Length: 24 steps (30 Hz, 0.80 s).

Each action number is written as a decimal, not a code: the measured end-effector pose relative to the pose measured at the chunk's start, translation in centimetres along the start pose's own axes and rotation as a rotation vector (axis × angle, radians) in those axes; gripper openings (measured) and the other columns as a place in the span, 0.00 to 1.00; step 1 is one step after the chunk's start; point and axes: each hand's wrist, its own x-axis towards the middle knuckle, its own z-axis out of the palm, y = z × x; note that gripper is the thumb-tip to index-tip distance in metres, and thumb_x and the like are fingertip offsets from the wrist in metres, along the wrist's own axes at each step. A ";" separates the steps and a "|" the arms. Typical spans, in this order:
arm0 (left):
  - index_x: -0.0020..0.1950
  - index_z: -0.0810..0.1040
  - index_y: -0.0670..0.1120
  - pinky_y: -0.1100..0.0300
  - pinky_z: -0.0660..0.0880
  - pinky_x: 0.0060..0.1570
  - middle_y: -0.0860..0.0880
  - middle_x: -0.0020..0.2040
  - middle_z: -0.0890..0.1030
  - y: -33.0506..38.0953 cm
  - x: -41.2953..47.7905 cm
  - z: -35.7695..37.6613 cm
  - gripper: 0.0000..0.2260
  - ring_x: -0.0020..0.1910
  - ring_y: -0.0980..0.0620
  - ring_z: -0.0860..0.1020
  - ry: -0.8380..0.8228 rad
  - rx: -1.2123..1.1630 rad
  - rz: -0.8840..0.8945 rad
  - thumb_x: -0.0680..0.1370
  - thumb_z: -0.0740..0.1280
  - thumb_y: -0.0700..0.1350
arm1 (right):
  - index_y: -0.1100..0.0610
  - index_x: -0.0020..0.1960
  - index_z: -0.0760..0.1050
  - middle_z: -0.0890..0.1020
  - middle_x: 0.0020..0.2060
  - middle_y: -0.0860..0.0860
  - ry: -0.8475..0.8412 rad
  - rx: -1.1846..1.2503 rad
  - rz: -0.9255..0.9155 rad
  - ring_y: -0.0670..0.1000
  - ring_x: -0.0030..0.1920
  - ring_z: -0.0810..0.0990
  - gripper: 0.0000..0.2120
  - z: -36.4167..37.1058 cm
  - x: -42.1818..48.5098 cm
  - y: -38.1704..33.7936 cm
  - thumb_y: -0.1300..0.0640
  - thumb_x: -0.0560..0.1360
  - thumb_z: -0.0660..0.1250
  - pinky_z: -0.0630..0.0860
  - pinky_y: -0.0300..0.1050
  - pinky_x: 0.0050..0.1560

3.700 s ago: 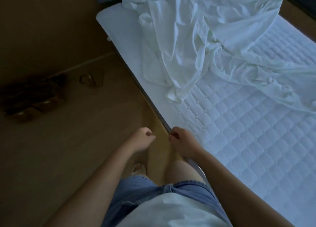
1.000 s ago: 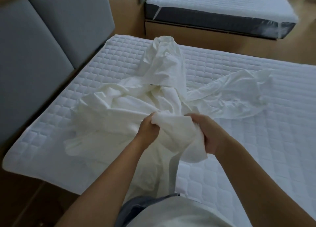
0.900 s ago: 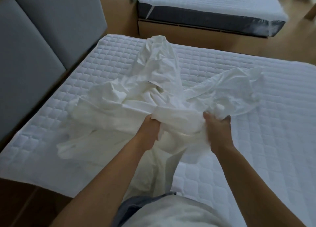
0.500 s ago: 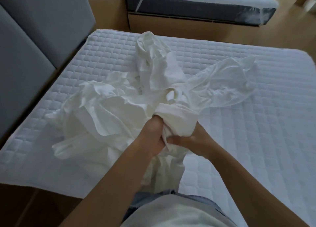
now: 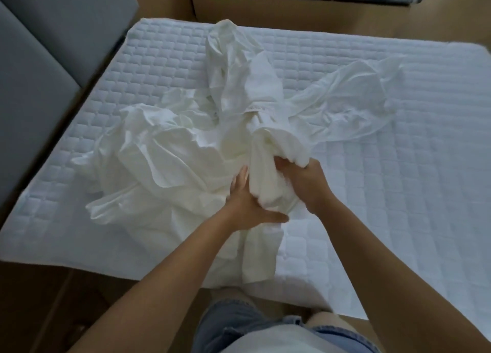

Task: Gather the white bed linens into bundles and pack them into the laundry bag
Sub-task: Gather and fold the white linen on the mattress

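Along the left edge stand grey upholstered headboard panels (image 5: 39, 60), set against the side of a white quilted mattress pad (image 5: 398, 180) that fills most of the view. A strip of brown wooden floor (image 5: 34, 299) shows below the near-left corner of the pad.

On the left and middle of the pad lies the crumpled white fabric bed sheet (image 5: 170, 156), heaped in loose folds. One long tail runs up toward the far edge, another spreads out to the right, and a narrow strip hangs over the near edge toward the person.

The person's left hand (image 5: 249, 204) lies against the near side of the heap. Its fingers are straight and point away into the cloth, and its thumb is stretched out to the right beneath a gathered roll of the sheet. It presses the fabric and does not clench it.

Just to the right, the right hand (image 5: 308, 185) has its fingers curled into the top of that same roll and grips it firmly.

At the bottom, blue denim shorts (image 5: 239, 323) show. At the top, past a gap of floor, is the wooden base of a second bed (image 5: 292, 12).
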 end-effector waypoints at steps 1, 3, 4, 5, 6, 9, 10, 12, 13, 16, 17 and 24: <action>0.73 0.60 0.54 0.50 0.70 0.67 0.52 0.70 0.67 0.6 0.6 1.2 0.60 0.70 0.53 0.67 0.036 -0.136 -0.012 0.46 0.77 0.71 | 0.57 0.53 0.80 0.84 0.45 0.49 -0.006 0.036 0.021 0.48 0.48 0.82 0.09 -1.0 -0.4 0.1 0.56 0.74 0.70 0.77 0.40 0.45; 0.67 0.71 0.50 0.56 0.78 0.56 0.52 0.60 0.77 2.1 1.5 3.8 0.52 0.60 0.55 0.76 0.083 -0.332 0.024 0.46 0.79 0.68 | 0.55 0.49 0.79 0.83 0.44 0.49 -0.020 0.123 0.078 0.49 0.47 0.81 0.05 -3.8 -1.2 0.3 0.55 0.74 0.70 0.77 0.42 0.45; 0.65 0.73 0.50 0.59 0.78 0.54 0.52 0.58 0.79 3.6 1.6 5.4 0.47 0.58 0.55 0.78 0.085 -0.361 0.055 0.49 0.81 0.63 | 0.54 0.46 0.78 0.83 0.43 0.49 -0.018 0.170 0.117 0.49 0.45 0.81 0.04 -5.7 -1.5 0.6 0.55 0.74 0.70 0.77 0.42 0.42; 0.63 0.74 0.50 0.58 0.78 0.54 0.52 0.57 0.80 5.5 1.7 7.3 0.42 0.57 0.55 0.78 0.069 -0.372 0.093 0.51 0.80 0.59 | 0.55 0.45 0.77 0.82 0.42 0.49 -0.006 0.214 0.156 0.49 0.44 0.80 0.05 -8.2 -1.9 1.0 0.54 0.74 0.70 0.76 0.42 0.40; 0.62 0.75 0.51 0.56 0.78 0.55 0.52 0.56 0.80 7.7 1.5 9.4 0.38 0.56 0.55 0.79 0.025 -0.390 0.133 0.54 0.80 0.56 | 0.56 0.46 0.76 0.81 0.42 0.50 0.023 0.250 0.193 0.49 0.43 0.80 0.07 -11.2 -2.1 1.6 0.53 0.73 0.70 0.75 0.43 0.38; 0.60 0.78 0.51 0.48 0.77 0.57 0.50 0.55 0.82 15.2 2.5 18.9 0.32 0.55 0.53 0.80 -0.112 -0.461 0.222 0.58 0.81 0.51 | 0.59 0.53 0.74 0.80 0.44 0.51 0.190 0.274 0.248 0.51 0.44 0.79 0.16 -23.2 -3.5 3.7 0.49 0.72 0.71 0.74 0.45 0.40; 0.59 0.78 0.50 0.47 0.77 0.58 0.50 0.55 0.82 18.3 2.7 22.7 0.31 0.56 0.52 0.80 -0.156 -0.478 0.236 0.58 0.82 0.49 | 0.60 0.54 0.75 0.81 0.46 0.52 0.259 0.287 0.255 0.52 0.46 0.79 0.17 -27.7 -4.3 4.4 0.49 0.72 0.71 0.76 0.46 0.43; 0.58 0.79 0.50 0.47 0.77 0.57 0.50 0.55 0.82 24.5 2.4 30.5 0.32 0.55 0.52 0.80 -0.265 -0.461 0.269 0.56 0.82 0.53 | 0.61 0.56 0.78 0.82 0.49 0.55 0.405 0.348 0.254 0.55 0.49 0.81 0.18 -36.9 -7.0 6.0 0.51 0.72 0.71 0.78 0.50 0.51; 0.58 0.79 0.51 0.46 0.77 0.57 0.49 0.55 0.83 27.3 1.7 34.1 0.34 0.55 0.51 0.80 -0.341 -0.451 0.281 0.54 0.82 0.56 | 0.60 0.55 0.79 0.83 0.50 0.56 0.471 0.373 0.249 0.55 0.50 0.81 0.15 -41.0 -8.8 6.7 0.52 0.72 0.71 0.78 0.51 0.53; 0.57 0.79 0.49 0.49 0.77 0.58 0.49 0.56 0.82 34.3 -0.8 43.1 0.34 0.56 0.51 0.80 -0.609 -0.460 0.262 0.54 0.81 0.56 | 0.57 0.49 0.82 0.84 0.48 0.55 0.620 0.410 0.236 0.57 0.53 0.82 0.11 -51.5 -13.7 8.5 0.52 0.70 0.72 0.77 0.54 0.57; 0.58 0.79 0.49 0.50 0.76 0.59 0.49 0.57 0.82 35.9 -1.5 45.2 0.33 0.57 0.52 0.80 -0.675 -0.443 0.260 0.55 0.79 0.55 | 0.56 0.49 0.82 0.84 0.47 0.54 0.664 0.412 0.246 0.56 0.53 0.82 0.13 -53.9 -15.2 8.9 0.50 0.68 0.73 0.77 0.54 0.57; 0.56 0.81 0.44 0.52 0.78 0.55 0.45 0.51 0.84 35.5 -0.9 46.9 0.23 0.52 0.47 0.82 -0.753 -0.374 0.107 0.62 0.77 0.49 | 0.56 0.52 0.80 0.85 0.48 0.55 0.628 0.566 0.339 0.55 0.50 0.83 0.14 -56.3 -16.6 12.7 0.48 0.72 0.70 0.79 0.54 0.53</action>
